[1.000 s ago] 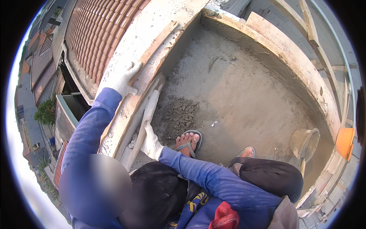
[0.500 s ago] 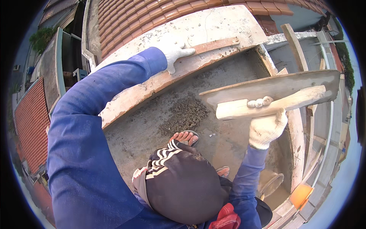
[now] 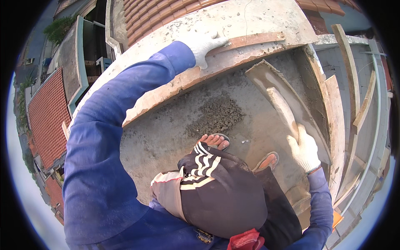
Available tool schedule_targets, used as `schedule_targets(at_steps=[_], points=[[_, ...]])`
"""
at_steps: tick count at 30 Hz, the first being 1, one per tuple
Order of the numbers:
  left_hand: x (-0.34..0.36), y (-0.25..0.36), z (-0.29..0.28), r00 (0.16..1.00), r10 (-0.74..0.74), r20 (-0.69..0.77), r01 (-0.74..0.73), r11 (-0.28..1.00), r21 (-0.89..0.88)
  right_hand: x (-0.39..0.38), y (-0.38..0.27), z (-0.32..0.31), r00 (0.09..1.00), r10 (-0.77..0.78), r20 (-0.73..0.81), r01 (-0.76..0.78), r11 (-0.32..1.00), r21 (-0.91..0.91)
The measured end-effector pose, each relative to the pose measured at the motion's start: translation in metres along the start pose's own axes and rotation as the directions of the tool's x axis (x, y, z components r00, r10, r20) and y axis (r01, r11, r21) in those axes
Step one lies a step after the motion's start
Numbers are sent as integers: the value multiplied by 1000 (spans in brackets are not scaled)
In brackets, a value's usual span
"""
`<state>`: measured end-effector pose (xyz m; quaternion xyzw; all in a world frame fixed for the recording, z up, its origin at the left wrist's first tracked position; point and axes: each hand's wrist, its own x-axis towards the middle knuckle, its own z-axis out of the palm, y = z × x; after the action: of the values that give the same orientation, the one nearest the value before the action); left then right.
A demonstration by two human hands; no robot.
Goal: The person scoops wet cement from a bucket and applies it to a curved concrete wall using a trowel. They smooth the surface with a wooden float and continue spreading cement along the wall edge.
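Note:
My left hand [image 3: 205,46], in a white knitted glove, rests on the pale concrete ledge [image 3: 183,80] with its fingers apart. Its fingertips touch the near end of a thin wooden strip [image 3: 254,39] lying along that ledge. On the right, my gloved right hand [image 3: 305,151] is closed at the lower end of the wooden handle on a long plastering float [image 3: 278,81]. The float is tilted, its handle side facing me, and wet grey mortar clings to its upper edge. Some of the right fingers are hidden behind the handle and board.
A heap of crumbly mortar [image 3: 216,116] lies on the concrete floor [image 3: 154,146] by my sandalled foot [image 3: 214,141]. Timber planks [image 3: 348,62] stand beyond the right side. Orange roof tiles [image 3: 158,16] border the ledge's far side. A bucket shows partly at lower right.
My right hand has moved down and to the right, turning the float from nearly level to steeply slanted. My left hand keeps its place on the ledge while the view shifts.

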<state>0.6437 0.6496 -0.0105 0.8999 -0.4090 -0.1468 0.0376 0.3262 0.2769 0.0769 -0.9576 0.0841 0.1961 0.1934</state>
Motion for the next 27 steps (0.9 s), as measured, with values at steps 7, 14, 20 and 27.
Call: schedule_targets(at_steps=[7, 14, 20, 27], points=[[-68, 73, 2, 929, -193, -317, 186, 981, -54, 28, 66, 45, 978, 36, 206, -39, 999, 9], [-204, 217, 30, 716, -627, 308, 551, 236, -801, 79, 90, 76, 946, 1, 324, -115, 935, 334], [-297, 289, 27, 597, -712, 371, 490, -42, -871, 71, 45, 93, 892, -305, 333, 322, 947, 3], [-391, 349, 48, 379, -807, 453, 217, -399, -891, 86, 45, 91, 887, -383, 259, 433, 884, -177]])
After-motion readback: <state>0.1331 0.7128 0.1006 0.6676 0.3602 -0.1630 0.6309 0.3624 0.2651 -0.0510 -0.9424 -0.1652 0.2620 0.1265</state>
